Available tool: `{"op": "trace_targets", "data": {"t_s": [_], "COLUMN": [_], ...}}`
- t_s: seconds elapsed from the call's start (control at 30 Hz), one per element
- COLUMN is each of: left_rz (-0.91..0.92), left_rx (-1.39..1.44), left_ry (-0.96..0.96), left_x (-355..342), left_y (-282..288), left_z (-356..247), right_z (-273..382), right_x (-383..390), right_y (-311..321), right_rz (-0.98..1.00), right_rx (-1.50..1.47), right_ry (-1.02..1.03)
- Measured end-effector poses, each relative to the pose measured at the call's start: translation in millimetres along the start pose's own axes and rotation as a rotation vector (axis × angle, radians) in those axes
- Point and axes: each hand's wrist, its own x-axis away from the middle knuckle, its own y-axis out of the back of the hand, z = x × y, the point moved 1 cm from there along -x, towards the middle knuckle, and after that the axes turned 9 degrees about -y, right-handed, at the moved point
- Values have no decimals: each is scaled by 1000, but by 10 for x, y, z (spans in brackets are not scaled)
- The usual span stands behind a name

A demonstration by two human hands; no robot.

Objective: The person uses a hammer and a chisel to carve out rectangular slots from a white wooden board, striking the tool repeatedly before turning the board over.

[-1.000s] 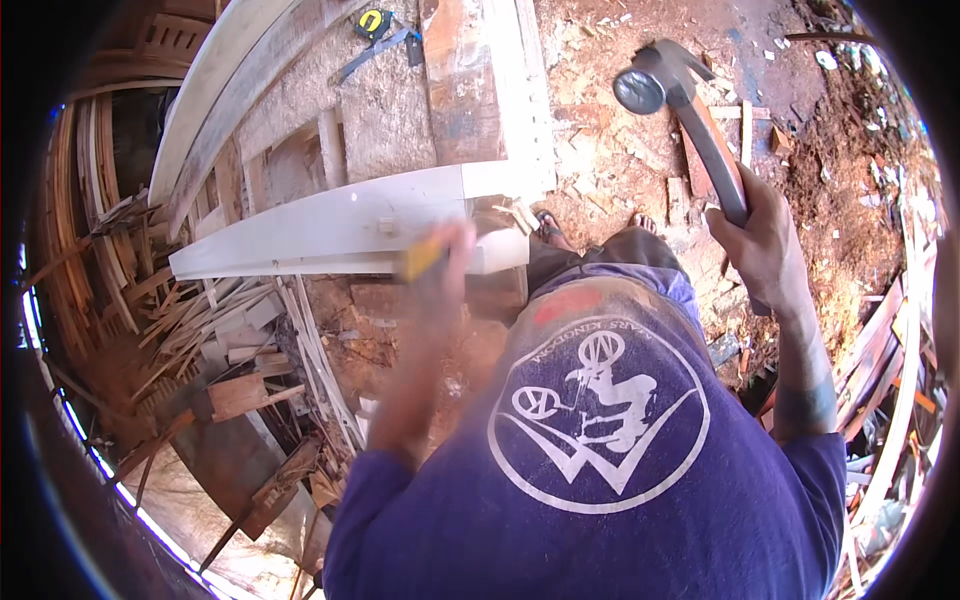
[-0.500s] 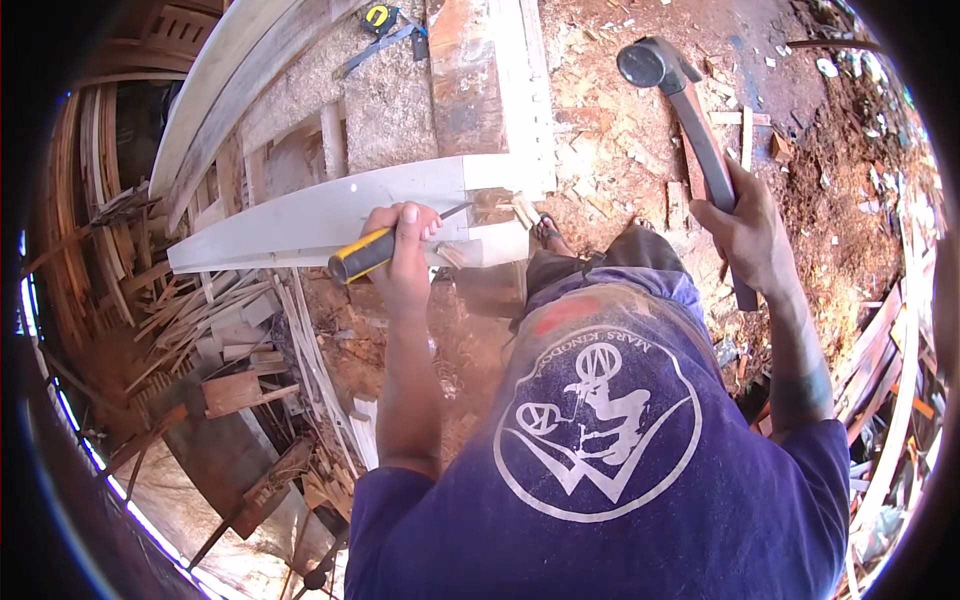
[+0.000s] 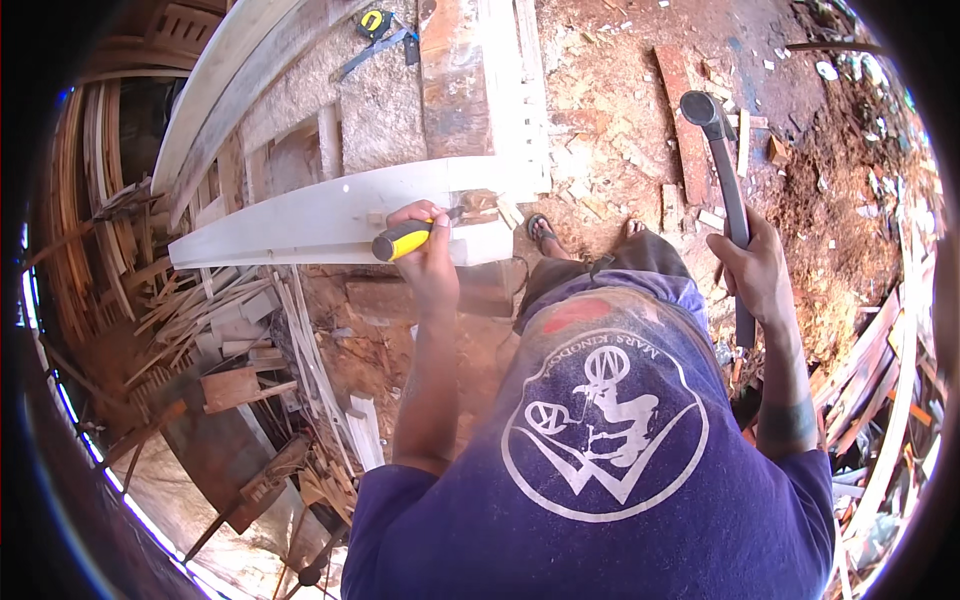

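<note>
My left hand (image 3: 432, 262) is closed round a chisel (image 3: 406, 241) with a yellow and black handle. Its blade points right, into a rough notch (image 3: 480, 204) near the right end of a pale, tapered, curved board (image 3: 310, 212). Glare and my fingers hide part of the blade; whether its edge touches the wood I cannot tell. Off to the right, my right hand (image 3: 758, 265) grips a hammer (image 3: 727, 170) by its dark handle. The hammer head is raised at the far end, well apart from the chisel. A small wood chip (image 3: 376, 217) lies on the board beside my left hand.
Beyond the board lie a yellow tape measure (image 3: 375, 22) and a blue-and-black tool (image 3: 372, 52) on a rough timber surface. Loose offcuts (image 3: 215, 310) pile up at the left. A reddish plank (image 3: 680, 125) lies on the chip-strewn ground, and my feet stand near the board's end.
My left hand and the chisel have shifted right, bringing the blade further over the notch. My right hand has lowered the hammer toward me, its head moving to the right.
</note>
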Motion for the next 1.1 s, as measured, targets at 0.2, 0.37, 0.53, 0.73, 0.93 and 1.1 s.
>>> {"op": "trace_targets", "data": {"t_s": [0.2, 0.37, 0.53, 0.73, 0.93, 1.1], "left_rz": [23, 505, 432, 19, 367, 280], "left_rx": [9, -316, -173, 121, -374, -352], "left_ry": [-7, 72, 306, 225, 77, 29], "left_x": [-199, -609, -552, -420, -340, -268], "left_y": [-166, 90, 19, 137, 30, 68], "left_z": [-42, -109, -254, 269, 89, 174], "right_z": [7, 2, -21, 188, 473, 445], "right_x": [-65, -129, -132, -100, 47, 31], "right_y": [118, 140, 117, 67, 5, -253], "right_rz": [48, 83, 101, 123, 160, 209], "right_rx": [30, 145, 165, 213, 309, 392], "right_ry": [95, 163, 202, 276, 398, 604]}}
